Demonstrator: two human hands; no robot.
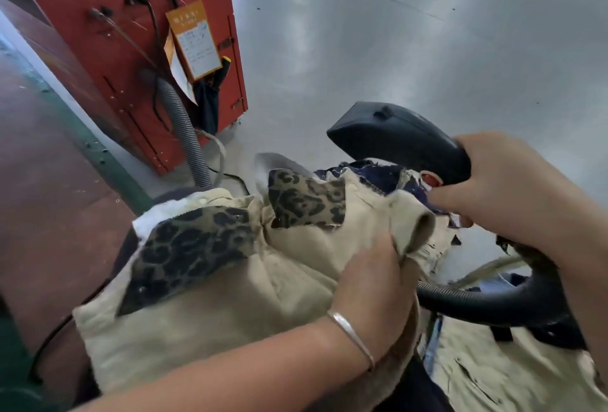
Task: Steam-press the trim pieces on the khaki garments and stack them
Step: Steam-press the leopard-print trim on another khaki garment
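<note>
A khaki garment (210, 322) lies bunched in the middle, with two leopard-print trim pieces on it, one at the left (184, 250) and one higher up (306, 201). My left hand (371, 283), with a silver bangle on the wrist, grips a fold of the khaki cloth at its right edge. My right hand (500, 188) holds the handle of a black steam iron (398, 138), which is lifted above the garment with its nose pointing left. A black hose (487, 303) curves from the iron under my right arm.
A red machine cabinet (138, 33) with a paper tag and a grey ribbed hose (187, 132) stands at the back left. The grey floor (394, 33) spreads behind. More khaki pieces (493, 375) lie at the lower right. A dark-red surface with a green edge (49, 165) runs along the left.
</note>
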